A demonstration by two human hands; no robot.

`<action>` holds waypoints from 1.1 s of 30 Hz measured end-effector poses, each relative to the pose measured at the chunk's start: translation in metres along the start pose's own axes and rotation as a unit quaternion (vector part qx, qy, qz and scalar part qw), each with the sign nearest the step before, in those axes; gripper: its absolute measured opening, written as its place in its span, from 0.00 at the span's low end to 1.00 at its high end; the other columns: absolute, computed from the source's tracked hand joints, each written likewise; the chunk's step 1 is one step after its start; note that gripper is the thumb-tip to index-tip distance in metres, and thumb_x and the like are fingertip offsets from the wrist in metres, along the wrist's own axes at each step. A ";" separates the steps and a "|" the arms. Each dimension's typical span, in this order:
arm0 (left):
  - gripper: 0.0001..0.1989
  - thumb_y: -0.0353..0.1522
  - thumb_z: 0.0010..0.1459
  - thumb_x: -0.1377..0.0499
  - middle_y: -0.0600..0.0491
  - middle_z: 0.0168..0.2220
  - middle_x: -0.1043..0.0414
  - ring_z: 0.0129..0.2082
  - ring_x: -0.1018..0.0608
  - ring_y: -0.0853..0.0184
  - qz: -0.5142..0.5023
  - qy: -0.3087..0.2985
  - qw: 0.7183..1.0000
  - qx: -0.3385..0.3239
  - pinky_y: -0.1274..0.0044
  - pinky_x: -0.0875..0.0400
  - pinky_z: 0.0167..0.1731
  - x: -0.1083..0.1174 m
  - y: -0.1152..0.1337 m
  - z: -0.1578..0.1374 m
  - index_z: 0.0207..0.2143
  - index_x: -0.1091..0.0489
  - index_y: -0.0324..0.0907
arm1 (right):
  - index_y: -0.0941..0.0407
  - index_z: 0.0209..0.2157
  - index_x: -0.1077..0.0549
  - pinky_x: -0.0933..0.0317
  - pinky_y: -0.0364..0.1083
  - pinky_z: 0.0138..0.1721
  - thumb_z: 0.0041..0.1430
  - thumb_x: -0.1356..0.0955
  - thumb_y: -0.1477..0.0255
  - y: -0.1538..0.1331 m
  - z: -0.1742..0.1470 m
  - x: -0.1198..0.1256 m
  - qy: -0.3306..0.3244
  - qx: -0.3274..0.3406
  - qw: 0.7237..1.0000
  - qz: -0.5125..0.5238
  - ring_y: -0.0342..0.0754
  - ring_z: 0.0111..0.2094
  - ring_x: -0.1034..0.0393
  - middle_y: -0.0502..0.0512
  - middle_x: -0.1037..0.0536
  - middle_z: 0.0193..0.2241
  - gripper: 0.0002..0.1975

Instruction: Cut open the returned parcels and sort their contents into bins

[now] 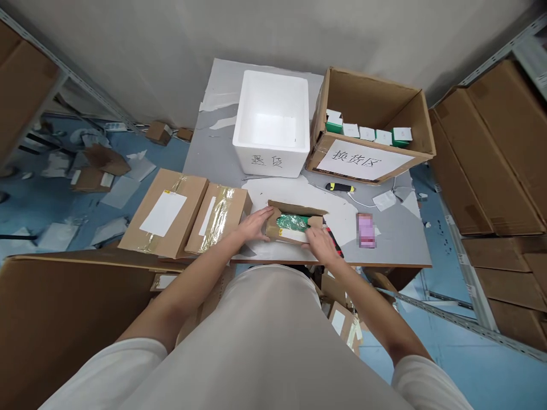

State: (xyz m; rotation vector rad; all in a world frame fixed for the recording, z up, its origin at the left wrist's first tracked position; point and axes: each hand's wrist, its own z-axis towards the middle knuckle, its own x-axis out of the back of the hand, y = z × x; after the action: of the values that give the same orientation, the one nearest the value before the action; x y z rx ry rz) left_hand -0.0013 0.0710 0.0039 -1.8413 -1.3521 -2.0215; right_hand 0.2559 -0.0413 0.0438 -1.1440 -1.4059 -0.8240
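A small cardboard box (292, 236) lies with its top flaps raised on the near part of the table, and a green item in clear plastic wrap (291, 221) shows inside. My left hand (255, 224) grips the left end of this box. At its front right corner my right hand (321, 244) is closed on the cardboard, with some fingertips hidden. Just beyond the right hand lies a red-and-black tool (335, 241), partly covered. Two taped cardboard boxes, a larger one (194, 208) and a smaller one (237, 204), sit left of my left hand.
A white foam bin (272, 162) stands at the back beside a large carton (423, 149) of green-and-white boxes (367, 134). A yellow-and-black box cutter (340, 187) and a blurred pink rectangle (366, 230) lie on the right. Shelving with cartons (491, 154) flanks the table.
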 end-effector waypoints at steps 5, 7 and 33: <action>0.51 0.40 0.40 0.31 0.38 0.64 0.48 0.64 0.42 0.55 0.005 0.015 1.000 0.004 0.68 0.44 0.61 -0.006 0.001 -0.006 0.62 0.49 0.34 | 0.60 0.45 0.32 0.42 0.50 0.42 0.58 0.32 0.70 0.005 -0.016 -0.006 -0.010 0.007 0.998 0.054 0.55 0.42 0.33 0.62 0.27 0.39 0.14; 0.51 0.41 0.40 0.31 0.39 0.64 0.49 0.63 0.42 0.54 0.005 0.018 1.000 -0.001 0.67 0.43 0.61 -0.006 0.001 -0.006 0.63 0.50 0.35 | 0.60 0.47 0.34 0.41 0.50 0.43 0.50 0.27 0.73 0.020 -0.012 -0.001 -0.047 -0.010 0.995 0.084 0.55 0.44 0.33 0.62 0.28 0.42 0.22; 0.44 0.34 0.46 0.42 0.40 0.66 0.53 0.65 0.48 0.53 0.038 -0.090 0.995 0.008 0.58 0.54 0.62 0.025 0.016 0.001 0.64 0.54 0.37 | 0.58 0.35 0.27 0.48 0.49 0.40 0.64 0.40 0.67 0.032 -0.049 -0.003 -0.024 0.079 0.997 -0.009 0.53 0.38 0.37 0.61 0.28 0.36 0.13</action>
State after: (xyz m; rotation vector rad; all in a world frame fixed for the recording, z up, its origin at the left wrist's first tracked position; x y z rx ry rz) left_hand 0.0023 0.0741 0.0330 -2.0768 -1.3129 -1.8422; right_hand 0.3013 -0.0787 0.0458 -1.0384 -1.4955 -0.6884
